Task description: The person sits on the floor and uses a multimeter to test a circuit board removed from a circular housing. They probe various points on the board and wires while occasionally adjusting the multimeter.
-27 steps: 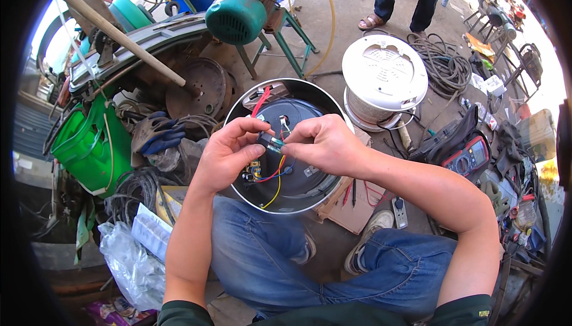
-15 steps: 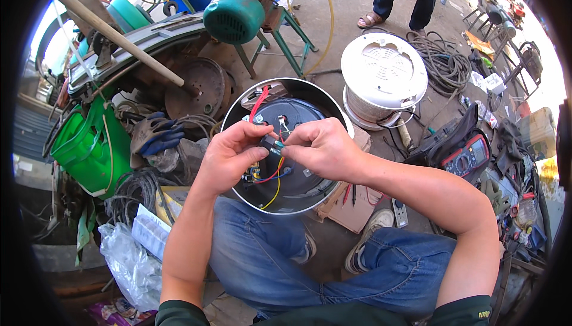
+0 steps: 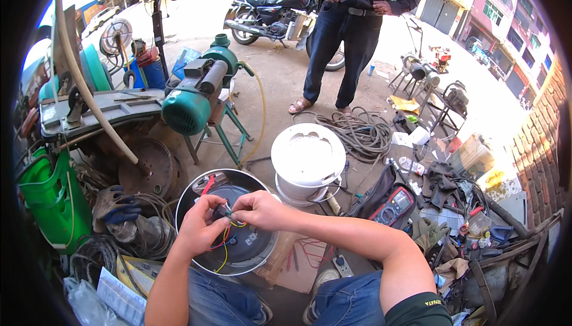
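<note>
Both my hands are over a round metal housing [image 3: 276, 253] on the ground before me. Inside is a dark round plate [image 3: 247, 248] with red, blue and yellow wires. My left hand [image 3: 198, 224] is closed, pinching a small black part with thin wires [image 3: 221, 211] between thumb and fingers. My right hand [image 3: 263, 211] is closed too, its thumb and fingertips pinched at the other end of that part, by a small greenish bit. The fingers partly cover the part, so its exact kind cannot be told. Beyond the housing stands a white round cover [image 3: 307, 154] on a drum-like base.
A green motor machine [image 3: 189, 108] on a stand is ahead left, near a green bucket [image 3: 53, 201]. Right of me lie a multimeter [image 3: 390, 205] in its case and a heap of tools. A person [image 3: 348, 40] stands beyond coiled hose [image 3: 360, 135]; behind is a motorcycle [image 3: 274, 16].
My view has tilted up and turned right, bringing the standing person's torso, the motorcycle and buildings into sight. Both hands keep their pinch on the small black part over the housing.
</note>
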A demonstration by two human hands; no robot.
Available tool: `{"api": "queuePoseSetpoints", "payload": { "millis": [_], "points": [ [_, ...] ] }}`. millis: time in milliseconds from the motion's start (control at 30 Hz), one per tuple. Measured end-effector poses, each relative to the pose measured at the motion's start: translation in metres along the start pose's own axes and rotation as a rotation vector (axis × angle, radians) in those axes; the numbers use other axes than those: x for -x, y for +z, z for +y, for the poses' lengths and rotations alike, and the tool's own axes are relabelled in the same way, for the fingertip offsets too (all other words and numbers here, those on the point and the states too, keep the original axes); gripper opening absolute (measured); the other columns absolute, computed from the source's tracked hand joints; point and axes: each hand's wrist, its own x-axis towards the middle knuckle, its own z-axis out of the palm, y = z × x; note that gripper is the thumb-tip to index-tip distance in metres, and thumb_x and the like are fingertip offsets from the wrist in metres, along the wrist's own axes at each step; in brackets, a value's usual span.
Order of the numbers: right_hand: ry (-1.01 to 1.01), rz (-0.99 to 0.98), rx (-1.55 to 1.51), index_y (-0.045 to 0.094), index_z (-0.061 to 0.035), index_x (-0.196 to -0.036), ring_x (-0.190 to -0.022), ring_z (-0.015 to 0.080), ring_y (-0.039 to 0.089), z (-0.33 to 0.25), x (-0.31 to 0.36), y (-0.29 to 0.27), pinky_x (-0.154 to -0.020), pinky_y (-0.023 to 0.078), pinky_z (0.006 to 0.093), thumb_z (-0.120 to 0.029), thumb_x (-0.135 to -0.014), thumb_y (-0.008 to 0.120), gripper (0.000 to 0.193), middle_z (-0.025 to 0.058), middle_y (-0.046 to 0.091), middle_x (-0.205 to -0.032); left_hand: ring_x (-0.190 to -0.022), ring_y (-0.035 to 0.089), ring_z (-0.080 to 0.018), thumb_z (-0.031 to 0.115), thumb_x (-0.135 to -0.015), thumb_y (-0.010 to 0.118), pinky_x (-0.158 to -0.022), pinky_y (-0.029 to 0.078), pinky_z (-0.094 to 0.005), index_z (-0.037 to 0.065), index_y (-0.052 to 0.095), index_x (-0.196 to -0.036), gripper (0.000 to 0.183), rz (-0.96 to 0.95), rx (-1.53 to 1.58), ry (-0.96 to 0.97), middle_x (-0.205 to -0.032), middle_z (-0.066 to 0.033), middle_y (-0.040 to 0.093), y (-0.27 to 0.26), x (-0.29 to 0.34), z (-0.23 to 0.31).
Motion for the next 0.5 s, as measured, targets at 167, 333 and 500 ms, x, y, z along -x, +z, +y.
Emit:
{"api": "queuePoseSetpoints", "payload": {
  "millis": [167,333,500],
  "points": [
    [-0.13,-0.066,0.321,0.071,-0.0009,-0.104,-0.084,0.0196,0.068,-0.004,0.009,0.005,-0.076,0.053,0.0327,-0.014,-0.091,0.066,0.019,0.0115,0.07,-0.091,-0.064,0.052,-0.0061,0.018,-0.071,0.085,-0.057,0.044,-0.025,0.002,0.061,-0.096,0.038,-0.003,-0.475,-0.026,-0.076,-0.0017,0.061,-0.018,0.004,0.002],
    [-0.054,-0.068,0.45,0.07,-0.0007,-0.1,-0.082,0.0215,0.067,0.001,0.016,0.008,-0.075,0.053,0.0345,-0.019,-0.091,0.066,0.021,0.0129,0.069,-0.09,-0.068,0.068,-0.0156,0.026,-0.075,0.08,-0.063,0.054,-0.0306,-0.001,0.07,-0.099,0.038,-0.119,-0.578,-0.065,-0.075,-0.0113,0.071,-0.017,-0.002,-0.021],
    [-0.045,0.001,0.413,0.067,-0.0005,-0.099,-0.072,0.0171,0.065,-0.006,0.005,0.016,-0.067,0.053,0.0337,-0.021,-0.094,0.064,0.022,0.0104,0.069,-0.083,-0.069,0.071,-0.0167,0.022,-0.081,0.075,-0.064,0.056,-0.0301,-0.004,0.07,-0.096,0.031,-0.026,-0.309,-0.159,-0.076,-0.0111,0.073,-0.025,0.0,-0.021]
  ]
}}
